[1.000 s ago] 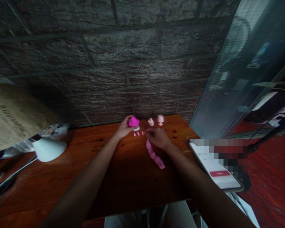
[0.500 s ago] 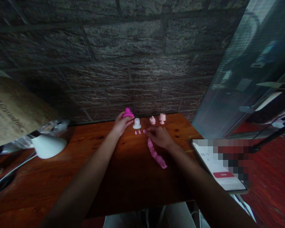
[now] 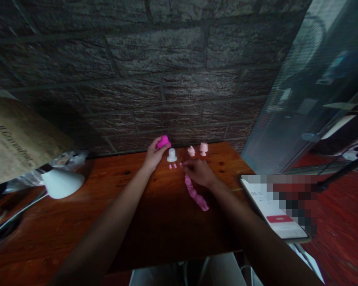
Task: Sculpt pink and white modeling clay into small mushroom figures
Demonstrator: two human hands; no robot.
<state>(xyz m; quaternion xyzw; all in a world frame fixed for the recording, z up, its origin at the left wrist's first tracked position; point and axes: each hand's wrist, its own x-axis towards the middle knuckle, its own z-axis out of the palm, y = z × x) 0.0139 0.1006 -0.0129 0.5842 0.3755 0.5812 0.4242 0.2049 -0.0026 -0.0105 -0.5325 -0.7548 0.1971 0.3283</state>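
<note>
My left hand (image 3: pixel 153 156) is closed around a bright pink cap-shaped piece (image 3: pixel 163 142), raised just left of a small white stand (image 3: pixel 172 155) near the table's far edge. My right hand (image 3: pixel 197 171) rests on the table with fingers curled, its fingertips beside a tiny pink bit (image 3: pixel 181 164); whether it pinches anything is unclear. Two more tiny pink bits (image 3: pixel 172 166) lie in front of the white stand. A long pink clay strip (image 3: pixel 196 194) runs out from under my right hand toward me. Two pale pink figures (image 3: pixel 197 149) stand at the back.
A wooden table (image 3: pixel 155 222) meets a dark brick wall (image 3: pixel 167 79). A white lamp shade (image 3: pixel 62 184) and a brown paper bag (image 3: pixel 14 143) sit at the left. A phone (image 3: pixel 274 214) lies at the right edge, beside a glass panel.
My left hand lifted the bright pink piece off the white stand and moved it up and left, uncovering the stand. My right hand stayed put.
</note>
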